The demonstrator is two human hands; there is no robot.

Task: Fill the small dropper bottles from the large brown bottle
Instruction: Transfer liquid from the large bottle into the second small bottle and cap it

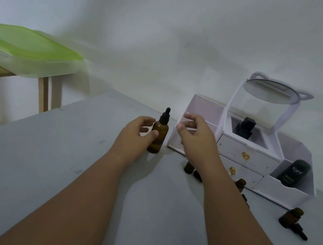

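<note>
The big brown bottle (158, 137) stands up straight on the gray table (40, 166), just left of the white organizer box (247, 157). It looks like glass, so it is hard, smooth and could break if it tips or drops. If it is full, it will feel a bit heavy. The left hand (135, 132) is right beside it, with the thumb touching its side and the fingers curled near but not closed around it, so its grip is loose. The right hand (194, 137) floats above the table with spread fingers, holding nothing. A good place to hold the bottle is round its fat middle, while the other hand twists the black dropper cap (165, 117) on top. The small dropper bottles (290, 217) are on the table to the right, near the box, some partly hidden behind the right arm. They look light and easy to knock over.
</note>
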